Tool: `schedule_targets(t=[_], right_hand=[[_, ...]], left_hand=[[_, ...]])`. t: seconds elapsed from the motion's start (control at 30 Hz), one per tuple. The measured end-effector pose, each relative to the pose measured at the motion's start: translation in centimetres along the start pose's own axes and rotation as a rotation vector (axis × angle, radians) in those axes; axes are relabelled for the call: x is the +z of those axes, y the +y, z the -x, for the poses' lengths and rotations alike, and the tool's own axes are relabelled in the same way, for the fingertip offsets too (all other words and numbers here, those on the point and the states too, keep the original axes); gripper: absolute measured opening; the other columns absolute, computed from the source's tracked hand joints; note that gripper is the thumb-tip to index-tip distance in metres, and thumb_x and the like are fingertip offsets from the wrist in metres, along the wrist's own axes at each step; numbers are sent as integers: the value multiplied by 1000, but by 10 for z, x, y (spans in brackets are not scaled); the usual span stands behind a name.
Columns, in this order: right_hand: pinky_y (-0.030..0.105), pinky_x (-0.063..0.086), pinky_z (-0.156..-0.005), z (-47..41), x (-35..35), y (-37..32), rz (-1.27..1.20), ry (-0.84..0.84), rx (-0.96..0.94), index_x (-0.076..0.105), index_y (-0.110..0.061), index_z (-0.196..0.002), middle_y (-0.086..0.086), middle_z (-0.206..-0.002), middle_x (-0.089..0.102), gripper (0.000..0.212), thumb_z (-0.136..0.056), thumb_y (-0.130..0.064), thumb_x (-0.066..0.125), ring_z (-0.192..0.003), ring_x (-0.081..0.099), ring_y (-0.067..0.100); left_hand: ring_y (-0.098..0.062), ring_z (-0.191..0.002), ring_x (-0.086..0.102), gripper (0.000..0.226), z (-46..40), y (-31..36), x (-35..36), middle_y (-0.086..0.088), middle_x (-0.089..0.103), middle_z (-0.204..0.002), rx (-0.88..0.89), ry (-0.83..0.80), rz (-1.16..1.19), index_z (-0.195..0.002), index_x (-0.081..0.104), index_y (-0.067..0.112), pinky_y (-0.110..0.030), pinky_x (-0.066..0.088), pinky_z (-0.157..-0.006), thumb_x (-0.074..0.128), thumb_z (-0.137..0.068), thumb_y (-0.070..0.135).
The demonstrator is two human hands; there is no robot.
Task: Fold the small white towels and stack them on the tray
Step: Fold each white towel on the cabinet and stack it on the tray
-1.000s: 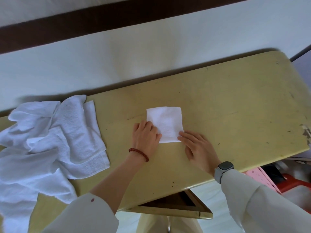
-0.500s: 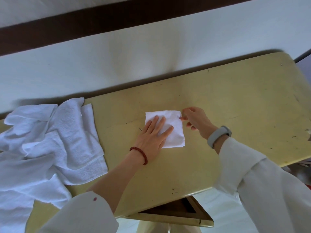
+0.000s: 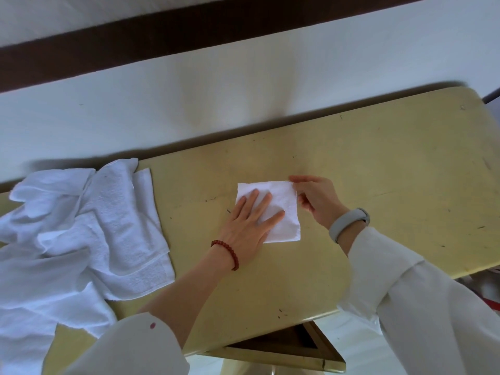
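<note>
One folded towel [image 3: 281,212], a small white square, lies flat near the middle of the yellow table [image 3: 392,163]. The left hand [image 3: 250,223] rests on it, palm down, fingers spread and straight, pinning the near-left part. The right hand [image 3: 315,197] pinches the far right corner between thumb and fingertips.

Handling, as judged: the cloth is light, soft terry, limp, not slippery, not fragile. It will sag if lifted by one corner, so it is best taken by two corners or by the folded edge, with the layers held together.

Count: one folded towel; one heap of unfolded towels [image 3: 81,228] at the table's left end, overlapping so that the number cannot be told. No tray is in view.
</note>
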State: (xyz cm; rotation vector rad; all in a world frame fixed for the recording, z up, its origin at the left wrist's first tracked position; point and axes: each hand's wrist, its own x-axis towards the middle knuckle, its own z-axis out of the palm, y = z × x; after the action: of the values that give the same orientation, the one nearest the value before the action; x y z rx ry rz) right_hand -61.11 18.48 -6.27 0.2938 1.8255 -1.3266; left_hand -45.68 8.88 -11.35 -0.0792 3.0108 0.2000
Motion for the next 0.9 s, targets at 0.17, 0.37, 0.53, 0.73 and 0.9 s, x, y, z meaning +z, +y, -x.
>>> schedule_targets(t=[0.17, 0.37, 0.53, 0.73, 0.9], right_hand=[[17, 42, -46, -2, -12, 6, 157, 163, -221, 64, -5, -106, -2, -74, 58, 28, -86, 2, 45, -54, 48, 12], [20, 33, -65, 27, -15, 34, 621, 95, -308, 59, -10, -106, -1, -91, 58, 20, -90, -12, 47, -81, 51, 14], [30, 42, -73, 39, -11, 50, 703, 63, -173, 49, -15, -107, -6, -91, 52, 21, -88, -23, 53, -83, 52, 18], [27, 34, -64, 47, -14, 63, 737, 85, -270, 46, -15, -106, -8, -81, 51, 19, -89, -22, 52, -76, 50, 19], [29, 35, -63, 48, -19, 70, 1003, 114, -322, 41, -18, -94, -3, -85, 53, 13, -90, -27, 49, -75, 52, 23]], left_hand=[[-37, -142, -1, 57, 2, -1, -10, -13, 10, -155, 18, -128, 136, -141, 32, 34, -42, -7, -113, 6, -90, 34], [-24, -142, 2, 59, -1, -1, -13, -5, 21, -154, -56, -101, 217, -139, 38, 27, -43, 5, -116, 14, -85, 32], [-20, -143, 9, 50, -14, 3, -28, 7, 13, -156, -151, -151, 187, -145, 22, 30, -40, 17, -111, 27, -96, 23], [-17, -142, 4, 48, -16, 3, -32, 9, 4, -156, -167, -211, 133, -145, 16, 33, -37, 16, -110, 26, -98, 30], [-19, -142, 8, 49, -18, 4, -30, 7, 8, -156, -164, -226, 134, -144, 23, 30, -38, 17, -110, 32, -96, 30]])
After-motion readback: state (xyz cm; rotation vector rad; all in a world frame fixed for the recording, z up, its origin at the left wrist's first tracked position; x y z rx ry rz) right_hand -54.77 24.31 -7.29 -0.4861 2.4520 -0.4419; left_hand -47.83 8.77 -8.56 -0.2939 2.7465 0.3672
